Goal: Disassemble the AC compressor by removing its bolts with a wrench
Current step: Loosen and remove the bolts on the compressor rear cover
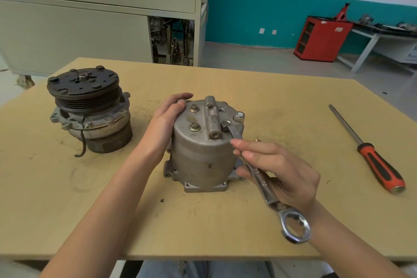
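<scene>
The grey AC compressor body [198, 156] stands upright in the middle of the table. Several bolts sit in its top face, among them two brass-washered bolts [194, 127] on the left and a raised silver bolt [239, 117] at the right rim. My left hand [167, 119] grips the housing's left side, fingers over the top edge. My right hand [277, 169] holds a steel ring wrench [261, 178]. Its far ring end sits over a bolt [226, 124] on the top face; the near ring end juts out past my wrist.
A second compressor part with a black clutch pulley [88, 106] stands at the table's left. A screwdriver with an orange-black handle [370, 153] lies at the right. The wooden table's [225, 232] front edge is close to my body. Cabinets and a red box stand beyond.
</scene>
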The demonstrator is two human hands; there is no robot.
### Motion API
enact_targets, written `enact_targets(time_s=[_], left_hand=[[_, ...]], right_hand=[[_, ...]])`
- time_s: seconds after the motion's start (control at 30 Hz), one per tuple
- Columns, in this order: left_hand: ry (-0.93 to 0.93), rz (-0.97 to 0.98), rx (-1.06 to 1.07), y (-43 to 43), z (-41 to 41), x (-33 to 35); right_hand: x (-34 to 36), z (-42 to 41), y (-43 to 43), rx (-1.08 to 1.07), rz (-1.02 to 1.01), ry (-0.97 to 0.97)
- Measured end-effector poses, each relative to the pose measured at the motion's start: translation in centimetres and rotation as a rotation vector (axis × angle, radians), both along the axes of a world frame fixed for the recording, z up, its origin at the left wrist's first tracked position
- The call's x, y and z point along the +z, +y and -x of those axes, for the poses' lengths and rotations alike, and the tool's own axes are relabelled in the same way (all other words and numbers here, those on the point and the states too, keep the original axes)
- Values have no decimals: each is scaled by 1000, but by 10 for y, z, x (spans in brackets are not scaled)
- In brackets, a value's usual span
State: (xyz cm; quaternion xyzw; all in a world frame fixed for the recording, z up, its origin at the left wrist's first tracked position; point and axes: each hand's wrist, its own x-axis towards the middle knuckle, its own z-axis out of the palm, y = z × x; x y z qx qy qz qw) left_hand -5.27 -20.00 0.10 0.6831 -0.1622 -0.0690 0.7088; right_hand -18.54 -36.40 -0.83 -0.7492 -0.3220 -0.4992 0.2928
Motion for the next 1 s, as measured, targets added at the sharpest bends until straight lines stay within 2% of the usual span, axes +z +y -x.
enact_targets(time_s=[0.1, 0.17, 0.27, 0.33, 0.4, 0.5, 0.57, 0.63, 0.8, 1.0], left_hand=[[-7, 4, 2, 0, -1, -1], [-6, -1, 12, 0, -2, -2], [1, 8, 15, 0, -3, -3], [0, 22, 11, 0, -4, -3], [-1, 27, 4, 0, -5, -3], [-4, 31, 3, 0, -5, -4], [-11, 36, 3, 1, -4, -5], [-20, 30, 2, 0, -5, -4], [-25, 35, -4, 0, -5, -3], [0, 31, -9, 1, -4, -3]], right_hand=[[-2, -1, -3, 53, -23, 27], [-3, 0, -6, 153, -172, 134], [1, -4, -19, 253, -599, 368], [9, -20, -32, 313, -954, 624], [23, -47, -46, 403, -1150, 904], [51, -90, -57, 461, -1080, 1244], [66, -112, -52, 446, -931, 1421], [76, -129, -42, 409, -765, 1520], [84, -144, -23, 370, -590, 1524], [85, -137, -20, 525, -927, 1384]])
